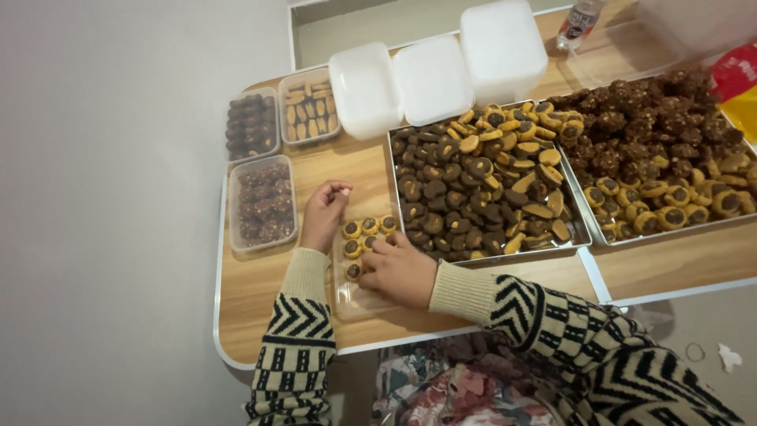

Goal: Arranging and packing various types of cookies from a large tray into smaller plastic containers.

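The right hand (400, 270) rests curled in the clear plastic box (356, 298), apparently pinching a chocolate-topped cookie (352, 270) among those inside, while the left hand (325, 214) rests loosely closed and empty beside it, so a careless nudge could jumble the neat rows.

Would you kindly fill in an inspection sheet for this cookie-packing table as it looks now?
Surface: wooden table, white edged.
Job's things: clear container partly filled with round cookies; two metal trays heaped with cookies.
Clutter: three filled tubs, three white lidded boxes, bottle, red packet.
Grippers: left hand loosely curled beside the container; right hand resting on cookies in it.
Cables: nothing seen.
Surroundings: grey floor, patterned cloth below.
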